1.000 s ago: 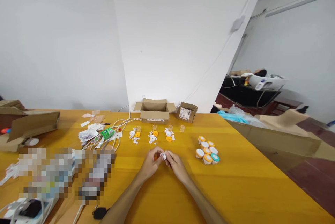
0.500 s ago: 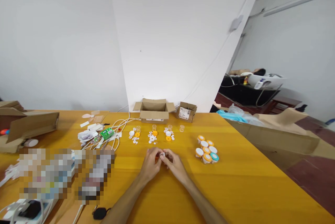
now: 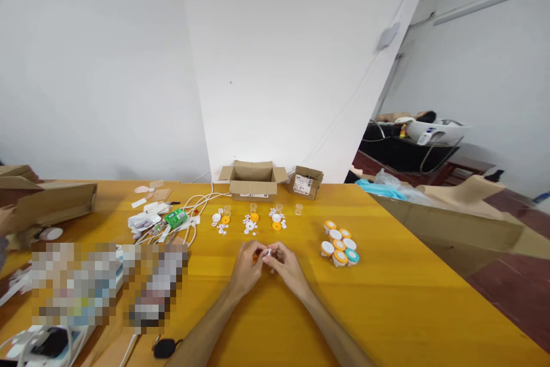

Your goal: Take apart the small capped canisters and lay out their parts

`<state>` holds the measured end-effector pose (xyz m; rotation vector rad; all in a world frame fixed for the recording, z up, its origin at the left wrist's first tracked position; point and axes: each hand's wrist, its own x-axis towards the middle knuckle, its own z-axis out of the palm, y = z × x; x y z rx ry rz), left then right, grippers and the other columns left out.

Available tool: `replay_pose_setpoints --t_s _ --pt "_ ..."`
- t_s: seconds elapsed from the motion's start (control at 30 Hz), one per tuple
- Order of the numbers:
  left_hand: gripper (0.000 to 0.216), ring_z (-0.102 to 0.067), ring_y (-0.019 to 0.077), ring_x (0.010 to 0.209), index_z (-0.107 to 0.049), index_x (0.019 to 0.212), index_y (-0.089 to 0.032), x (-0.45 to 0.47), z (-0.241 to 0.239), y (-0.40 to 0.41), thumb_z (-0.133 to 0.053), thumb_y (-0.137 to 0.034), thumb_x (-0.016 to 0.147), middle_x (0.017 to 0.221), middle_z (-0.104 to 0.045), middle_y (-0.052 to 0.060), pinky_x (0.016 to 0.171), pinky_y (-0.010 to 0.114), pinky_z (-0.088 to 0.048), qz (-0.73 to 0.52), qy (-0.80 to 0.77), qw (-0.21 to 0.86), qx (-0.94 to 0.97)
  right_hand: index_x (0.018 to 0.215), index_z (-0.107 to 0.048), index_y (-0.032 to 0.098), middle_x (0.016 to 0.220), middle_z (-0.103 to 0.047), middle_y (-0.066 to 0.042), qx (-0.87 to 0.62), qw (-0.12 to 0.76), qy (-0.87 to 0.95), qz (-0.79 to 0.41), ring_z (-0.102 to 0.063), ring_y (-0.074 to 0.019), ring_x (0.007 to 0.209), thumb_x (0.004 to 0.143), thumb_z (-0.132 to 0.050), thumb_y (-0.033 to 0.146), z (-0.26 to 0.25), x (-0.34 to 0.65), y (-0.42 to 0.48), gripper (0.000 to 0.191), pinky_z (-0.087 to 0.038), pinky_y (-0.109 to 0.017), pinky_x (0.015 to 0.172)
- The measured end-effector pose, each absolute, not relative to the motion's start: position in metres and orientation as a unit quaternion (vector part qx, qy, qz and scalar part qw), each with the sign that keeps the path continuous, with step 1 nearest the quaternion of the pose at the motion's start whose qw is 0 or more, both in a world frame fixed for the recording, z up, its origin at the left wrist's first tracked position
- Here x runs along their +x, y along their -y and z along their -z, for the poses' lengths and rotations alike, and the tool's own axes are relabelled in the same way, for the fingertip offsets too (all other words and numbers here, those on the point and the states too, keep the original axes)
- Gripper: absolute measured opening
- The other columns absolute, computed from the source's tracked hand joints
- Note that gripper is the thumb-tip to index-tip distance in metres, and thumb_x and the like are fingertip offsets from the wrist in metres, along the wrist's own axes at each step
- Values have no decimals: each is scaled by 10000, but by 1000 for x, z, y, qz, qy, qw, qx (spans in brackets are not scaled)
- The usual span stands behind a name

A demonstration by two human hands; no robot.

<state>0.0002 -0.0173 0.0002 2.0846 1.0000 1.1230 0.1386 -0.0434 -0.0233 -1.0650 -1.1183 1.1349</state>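
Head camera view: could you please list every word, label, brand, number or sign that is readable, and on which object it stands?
No text can be read with certainty.
Small cardboard box: printed white label, too small to read.
Open cardboard box: label on its front, too small to read.
Green packet: pale marks, too small to read.
Lower left: two pixelated areas, nothing readable.

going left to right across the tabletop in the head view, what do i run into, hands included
cardboard box at the left → green packet → left hand → small white piece → right hand → cluster of lidded containers
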Motion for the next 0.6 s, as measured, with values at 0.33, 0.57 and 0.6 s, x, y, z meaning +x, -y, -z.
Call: replay_pose_setpoints --t_s 0.33,0.57,0.6 --pt "189 -611 181 720 -640 765 -220 1 1 17 -489 -256 873 743 -694 21 693 294 -455 -427 -378 284 770 759 -589 214 676 -644 13 -443 578 473 -497 -580 -142 606 588 -807 578 20 139 45 457 -503 -258 530" --pt "210 -603 187 784 -638 815 -227 -2 -1 16 -453 -261 909 790 -672 26 751 298 -452 -413 -384 253 786 826 -616 214 743 -649 3 -443 595 448 -499 -593 -150 663 578 -807 580 22 141 42 482 -519 -258 550" --pt "213 -600 192 801 -642 823 -229 -1 -1 16 -450 -251 912 800 -669 29 770 305 -450 -407 -379 244 794 847 -622 216 748 -644 3 -447 599 442 -496 -597 -156 677 577 -804 587 23 141 41 494 -524 -262 553"
